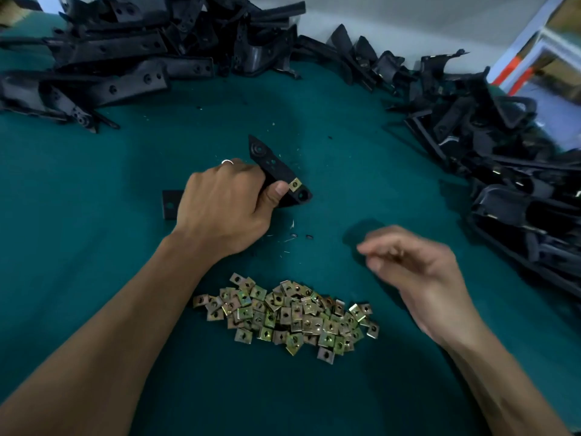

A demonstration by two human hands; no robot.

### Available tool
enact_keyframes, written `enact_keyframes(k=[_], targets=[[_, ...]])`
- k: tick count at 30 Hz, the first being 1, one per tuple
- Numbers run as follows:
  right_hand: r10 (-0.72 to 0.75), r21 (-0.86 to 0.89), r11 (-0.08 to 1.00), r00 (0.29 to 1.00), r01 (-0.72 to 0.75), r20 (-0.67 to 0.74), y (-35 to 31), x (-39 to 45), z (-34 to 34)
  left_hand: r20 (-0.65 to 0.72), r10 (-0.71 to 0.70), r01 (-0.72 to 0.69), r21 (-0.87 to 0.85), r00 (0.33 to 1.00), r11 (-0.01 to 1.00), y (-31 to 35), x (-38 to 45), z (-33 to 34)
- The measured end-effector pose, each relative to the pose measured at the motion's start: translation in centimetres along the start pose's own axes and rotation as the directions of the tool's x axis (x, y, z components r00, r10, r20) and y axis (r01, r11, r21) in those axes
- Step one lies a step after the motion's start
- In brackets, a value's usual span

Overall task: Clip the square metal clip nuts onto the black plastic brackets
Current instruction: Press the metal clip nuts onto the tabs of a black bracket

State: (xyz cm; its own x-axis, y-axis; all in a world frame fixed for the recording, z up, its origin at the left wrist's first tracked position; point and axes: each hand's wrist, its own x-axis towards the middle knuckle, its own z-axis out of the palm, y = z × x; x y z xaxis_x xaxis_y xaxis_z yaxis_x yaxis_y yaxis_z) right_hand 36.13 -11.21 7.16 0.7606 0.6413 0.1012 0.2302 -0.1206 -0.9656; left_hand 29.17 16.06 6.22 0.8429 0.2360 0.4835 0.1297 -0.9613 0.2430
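We see a dim, cool-toned scene with soft overhead light and no hard glare. The right hand smears with motion blur, and a soft shadow lies just far of it on the green cloth. The left hand stays sharp. The pile of clip nuts catches small glints. Wide-angle distortion bends the far brackets and the right edge, where detail softens.

Two hands; two bracket heaps; one nut pile.
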Motion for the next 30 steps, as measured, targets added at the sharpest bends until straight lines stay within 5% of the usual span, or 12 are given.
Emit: enact_keyframes(k=[5,13,17,21,30], targets=[[0.033,-0.394,0.919,0.991,0.019,0.126,-1.1,-4.2,-1.1,0.003,0.002,-0.002,0.018,1.000,1.000,0.0,0.1,0.1],[0.026,-0.429,0.902,0.990,0.037,0.141,-1.1,-4.1,-0.9,-0.005,0.006,-0.006,-0.008,1.000,1.000,0.0,0.0,0.0],[0.046,-0.112,0.993,0.998,-0.041,0.040,-0.4,-4.1,-1.1,-0.005,0.005,-0.006,-0.016,1.000,1.000,-0.1,0.1,0.1],[0.114,0.269,0.960,0.986,-0.079,-0.118,0.1,-2.9,-1.4,-0.002,0.005,-0.005,-0.009,1.000,1.000,-0.1,0.1,0.3],[0.169,0.573,0.817,0.977,-0.066,-0.129,-0.5,6.1,2.2,-0.003,-0.026,0.026,-0.014,1.000,1.000,0.1,0.2,-0.1]])
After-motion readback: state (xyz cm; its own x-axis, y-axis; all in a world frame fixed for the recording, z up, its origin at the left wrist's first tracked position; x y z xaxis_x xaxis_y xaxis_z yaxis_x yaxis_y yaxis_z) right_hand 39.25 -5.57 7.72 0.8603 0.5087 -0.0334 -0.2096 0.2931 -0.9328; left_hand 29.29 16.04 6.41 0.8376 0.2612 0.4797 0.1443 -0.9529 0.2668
